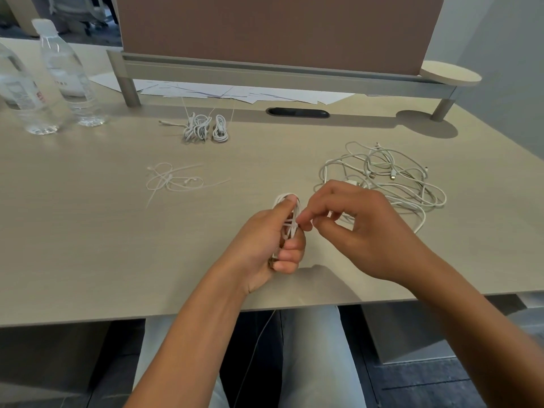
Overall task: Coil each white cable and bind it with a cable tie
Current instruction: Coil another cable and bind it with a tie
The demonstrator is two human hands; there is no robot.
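1. Head view, lower centre: a thin white strand (pixel 259 334) hangs off the desk edge (pixel 88 313) towards the lap. It looks like the tail of a tie or a cable; cannot tell which.
2. Centre: left hand (pixel 270 245) grips the coiled white cable (pixel 287 213), fingers curled round it. The coil's long axis runs up-frame, its top loop showing above the thumb.
3. Right hand (pixel 353 231) sits just right of the coil, thumb and forefinger pinching at a white strand crossing its middle. Judgement: binding in progress, and the pull should go right, across the coil's axis.
4. Right of centre: tangle of loose white cables (pixel 397 178), uncoiled.
5. Left of centre: spare cable ties (pixel 173 181), scattered.
6. Upper centre: bound coils (pixel 206 128), side by side.
7. Upper left: two water bottles (pixel 67 72); contents not clear.
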